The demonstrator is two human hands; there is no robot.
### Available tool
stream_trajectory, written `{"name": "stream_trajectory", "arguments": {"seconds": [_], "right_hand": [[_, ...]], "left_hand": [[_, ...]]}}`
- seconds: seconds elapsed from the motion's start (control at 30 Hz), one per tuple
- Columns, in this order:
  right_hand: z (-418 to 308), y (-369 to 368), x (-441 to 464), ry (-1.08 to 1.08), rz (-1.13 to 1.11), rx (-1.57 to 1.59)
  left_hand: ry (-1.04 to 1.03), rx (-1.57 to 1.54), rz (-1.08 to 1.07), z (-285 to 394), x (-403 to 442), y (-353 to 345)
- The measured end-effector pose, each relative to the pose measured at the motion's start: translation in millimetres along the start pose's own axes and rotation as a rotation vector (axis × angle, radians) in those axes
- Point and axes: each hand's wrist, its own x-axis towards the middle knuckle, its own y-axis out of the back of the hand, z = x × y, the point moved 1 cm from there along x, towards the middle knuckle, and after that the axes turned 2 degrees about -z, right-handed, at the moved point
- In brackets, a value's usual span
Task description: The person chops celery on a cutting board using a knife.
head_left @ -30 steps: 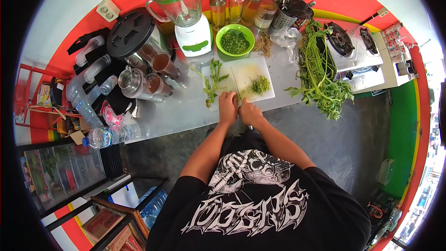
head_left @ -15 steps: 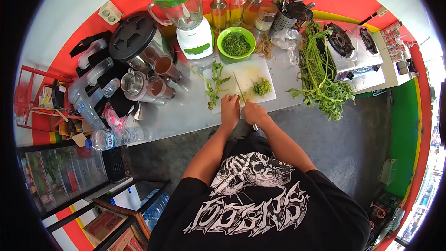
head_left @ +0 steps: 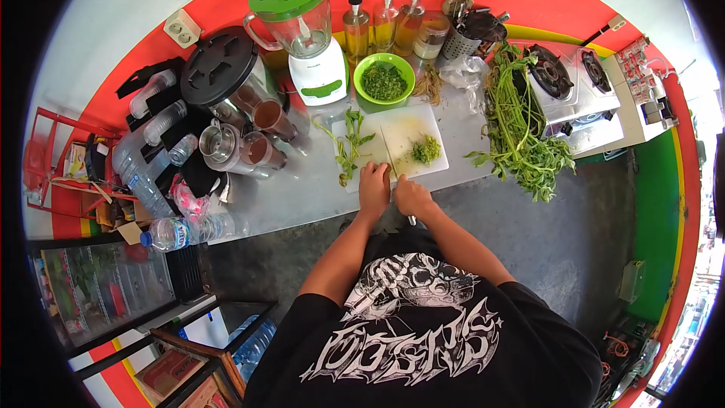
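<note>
Countertop [head_left: 291,198], 2 hands [head_left: 413,198] close together

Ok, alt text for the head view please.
The right hand grips a knife at a white board, the left hand close beside it. Sprigs and a chopped green pile lie on the board; behind it are a bowl of chopped greens and a blender.

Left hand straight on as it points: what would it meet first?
Probably the knife blade, slanting over the white cutting board ahead of the left hand; depth is unclear, they may already touch.
</note>
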Motion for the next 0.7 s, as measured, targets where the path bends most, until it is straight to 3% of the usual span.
{"name": "stream_trajectory", "arguments": {"seconds": [0.7], "right_hand": [[3,-10,5,0.01,-0.015,0.031]], "left_hand": [[-0.046,-0.041,-0.041,-8,1,4]]}}
